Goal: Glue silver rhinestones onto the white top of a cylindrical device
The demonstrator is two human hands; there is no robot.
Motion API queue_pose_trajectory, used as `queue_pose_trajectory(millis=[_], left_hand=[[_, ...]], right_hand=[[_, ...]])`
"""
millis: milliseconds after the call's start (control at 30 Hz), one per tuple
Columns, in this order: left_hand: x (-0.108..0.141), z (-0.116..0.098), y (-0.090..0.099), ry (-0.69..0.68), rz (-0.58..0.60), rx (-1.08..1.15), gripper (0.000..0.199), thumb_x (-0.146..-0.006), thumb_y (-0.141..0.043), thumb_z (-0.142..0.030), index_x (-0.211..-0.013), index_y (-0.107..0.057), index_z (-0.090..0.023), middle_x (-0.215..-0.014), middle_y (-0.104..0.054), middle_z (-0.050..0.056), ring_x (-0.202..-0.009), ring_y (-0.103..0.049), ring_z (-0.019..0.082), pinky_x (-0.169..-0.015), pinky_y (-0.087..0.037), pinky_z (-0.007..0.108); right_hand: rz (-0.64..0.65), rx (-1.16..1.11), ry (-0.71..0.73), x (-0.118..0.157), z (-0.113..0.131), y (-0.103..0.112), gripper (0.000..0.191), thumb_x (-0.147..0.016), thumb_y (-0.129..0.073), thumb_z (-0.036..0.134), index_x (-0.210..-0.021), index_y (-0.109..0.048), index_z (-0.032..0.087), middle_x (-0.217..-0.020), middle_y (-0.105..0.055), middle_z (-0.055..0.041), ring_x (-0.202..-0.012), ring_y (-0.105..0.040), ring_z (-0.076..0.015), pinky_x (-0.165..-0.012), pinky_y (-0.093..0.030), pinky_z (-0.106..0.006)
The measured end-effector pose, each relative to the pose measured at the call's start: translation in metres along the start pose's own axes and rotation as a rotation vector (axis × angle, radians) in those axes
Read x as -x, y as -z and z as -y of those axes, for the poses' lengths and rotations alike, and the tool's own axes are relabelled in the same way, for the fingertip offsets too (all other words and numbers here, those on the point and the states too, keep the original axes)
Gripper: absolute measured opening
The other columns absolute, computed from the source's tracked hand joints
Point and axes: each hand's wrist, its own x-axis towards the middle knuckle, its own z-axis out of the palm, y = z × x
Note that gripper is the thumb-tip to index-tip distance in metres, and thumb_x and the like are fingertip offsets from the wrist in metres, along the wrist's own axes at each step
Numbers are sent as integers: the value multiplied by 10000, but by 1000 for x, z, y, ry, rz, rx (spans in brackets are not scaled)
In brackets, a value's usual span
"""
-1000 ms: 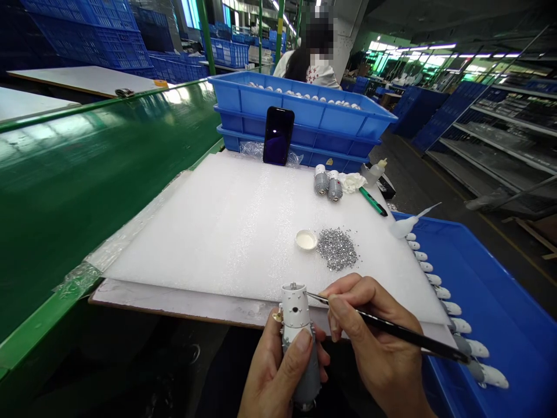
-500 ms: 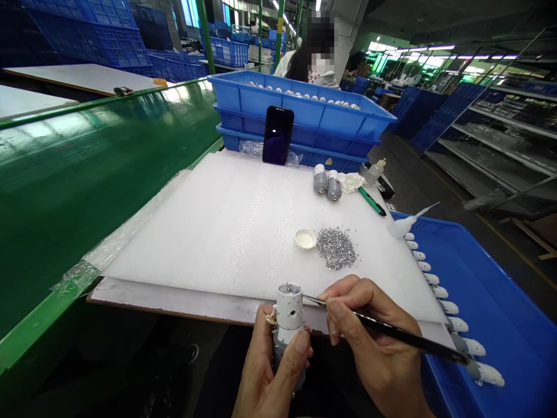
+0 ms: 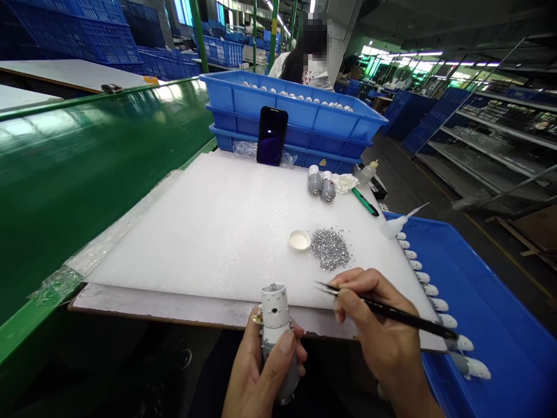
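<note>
My left hand (image 3: 265,366) is wrapped round a white and grey cylinder (image 3: 275,313) with small studs on its sides, held upright at the board's front edge. My right hand (image 3: 383,325) grips black tweezers (image 3: 391,312) whose tips point left, apart from the cylinder and above the foam sheet (image 3: 209,232). Beyond the tweezers lies a pile of small silvery pieces (image 3: 329,248), beside a small round dish (image 3: 300,240) with whitish contents.
Two similar cylinders (image 3: 321,184), a green pen (image 3: 365,202) and a phone (image 3: 272,136) stand or lie farther back. Stacked blue crates (image 3: 296,116) are behind. A blue tray (image 3: 500,313) with white-grey pieces is at right. A person sits beyond the crates.
The tweezers' tips have moved away from the cylinder's upper rim, to the right. The cylinder has tilted slightly in my left hand. The view has shifted a little.
</note>
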Motion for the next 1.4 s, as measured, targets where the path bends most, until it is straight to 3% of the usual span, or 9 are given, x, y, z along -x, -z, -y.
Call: queue_pose_trajectory(millis=[100, 300, 767, 1033, 1233, 1400], left_hand=[[-4, -3, 0, -5, -25, 55, 455, -664, -816, -508, -932, -675, -169, -734, -662, 18, -590, -556, 126, -547, -456, 245], [-9, -5, -8, 23, -48, 172, 405, -619, -859, -362, -901, -662, -148, -680, -631, 0, -503, -510, 97, -423, -415, 208], [-6, -7, -11, 82, -52, 183, 354, -695, -813, -326, -938, -626, -148, -668, -634, 2, -508, -506, 91, -441, -423, 202], [-11, -19, -23, 95, -72, 189, 374, -740, -783, -320, -1019, -614, -136, -760, -680, 34, -543, -528, 91, -529, -457, 208], [-14, -19, -23, 112, -58, 192, 380, -742, -787, -323, -1030, -617, -143, -756, -676, 26, -553, -533, 100, -537, -469, 213], [-14, -13, -17, 115, -41, 173, 360, -757, -773, -326, -1022, -610, -143, -732, -663, 20, -547, -529, 100, -527, -464, 213]], right_hand=[[-84, 218, 39, -13, -22, 16, 124, -880, -663, 260, -774, -614, 216, -819, -662, -7, -685, -607, -129, -616, -496, -252], [6, 327, 14, -22, -46, 22, 131, -864, -672, 280, -771, -632, 197, -823, -672, -31, -732, -600, -161, -664, -487, -292], [2, 348, -66, -31, -49, 21, 213, -880, -644, 343, -738, -612, 188, -630, -604, 7, -552, -524, -130, -504, -417, -257], [-28, 302, 40, -20, -41, 19, 167, -883, -645, 314, -772, -629, 191, -857, -690, -46, -599, -580, -131, -531, -476, -269], [27, 342, 40, -24, -44, 26, 175, -889, -639, 311, -763, -625, 191, -801, -687, -39, -617, -607, -145, -548, -503, -276], [67, 391, 88, -23, -47, 26, 112, -884, -636, 263, -795, -617, 197, -836, -689, -43, -743, -648, -175, -661, -527, -303]])
